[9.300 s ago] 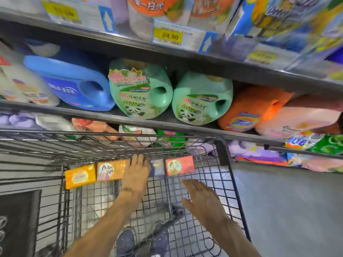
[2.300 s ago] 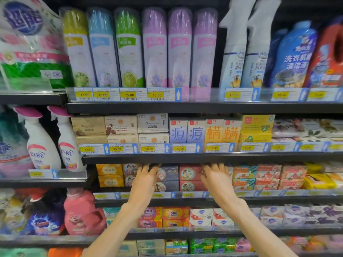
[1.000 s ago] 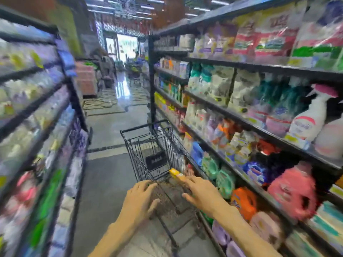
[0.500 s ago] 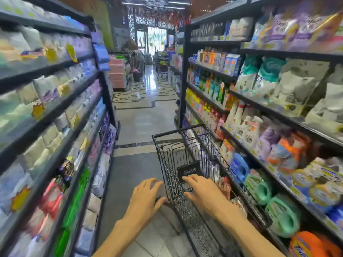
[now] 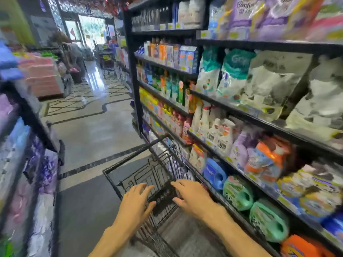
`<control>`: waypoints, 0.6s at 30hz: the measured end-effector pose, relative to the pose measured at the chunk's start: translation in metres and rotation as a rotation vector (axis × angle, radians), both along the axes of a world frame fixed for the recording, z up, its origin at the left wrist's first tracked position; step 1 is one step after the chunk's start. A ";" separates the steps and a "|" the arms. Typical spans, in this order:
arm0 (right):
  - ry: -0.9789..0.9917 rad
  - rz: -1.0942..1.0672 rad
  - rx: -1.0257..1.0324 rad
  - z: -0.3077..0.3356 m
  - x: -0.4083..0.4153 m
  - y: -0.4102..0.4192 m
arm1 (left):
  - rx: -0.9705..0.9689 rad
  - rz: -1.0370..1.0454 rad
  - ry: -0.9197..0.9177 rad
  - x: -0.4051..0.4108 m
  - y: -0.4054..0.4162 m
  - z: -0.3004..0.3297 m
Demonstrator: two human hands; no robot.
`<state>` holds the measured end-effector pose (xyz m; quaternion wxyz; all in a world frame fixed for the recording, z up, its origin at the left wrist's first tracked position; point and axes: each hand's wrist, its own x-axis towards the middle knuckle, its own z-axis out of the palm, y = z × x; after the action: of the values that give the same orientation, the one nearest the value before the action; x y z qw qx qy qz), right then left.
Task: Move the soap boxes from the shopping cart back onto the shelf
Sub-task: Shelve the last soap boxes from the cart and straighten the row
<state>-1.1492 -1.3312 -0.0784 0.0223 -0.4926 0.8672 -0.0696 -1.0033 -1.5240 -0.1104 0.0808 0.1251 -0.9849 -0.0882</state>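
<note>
— Store aisle, grey floor running away to a bright doorway at the far end. What sits on the left?

— Blurred racks with purple and blue packs, too smeared to read. Farther off, a pink stack stands on the floor.

— And in the middle?

— Black wire cart, near, angled toward the far left. Its basket looks bare from this angle; I see no soap boxes in it, though the near part is hidden behind the hands.

— The hands, then?

— Left hand hovers at the cart's near end, palm down, fingers spread apart and holding nothing. Whether it touches the wire, I cannot tell. Right hand is just beside it, also flat with fingers loosely splayed, gripping nothing. Between the two shows a dark plate fixed to the cart.

— And on the right?

— Shelf in black metal, close alongside the cart. Top tier has purple bags; below them, white and teal pouches; then white spray bottles. Low down, a blue jug and two green jugs, with an orange one at the near right corner.

— Any soap boxes on it?

— None that I can make out; the picture is too blurred.
</note>
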 end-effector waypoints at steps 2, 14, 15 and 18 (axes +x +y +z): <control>0.002 -0.091 0.012 -0.010 -0.028 0.007 | 0.006 -0.093 -0.003 -0.045 -0.005 -0.008; -0.236 -0.701 0.100 -0.089 -0.111 0.038 | 0.044 -0.644 -0.231 -0.265 -0.028 -0.091; -0.269 -0.737 0.098 -0.096 -0.113 0.037 | 0.040 -0.672 -0.260 -0.277 -0.032 -0.104; -0.336 -0.827 0.115 -0.130 -0.120 0.032 | 0.032 -0.739 -0.335 -0.307 -0.044 -0.151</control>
<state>-1.2691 -1.2987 -0.2086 0.1603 -0.0843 0.9780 -0.1033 -1.3104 -1.5676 -0.2618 -0.1199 -0.2233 -0.9616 -0.1050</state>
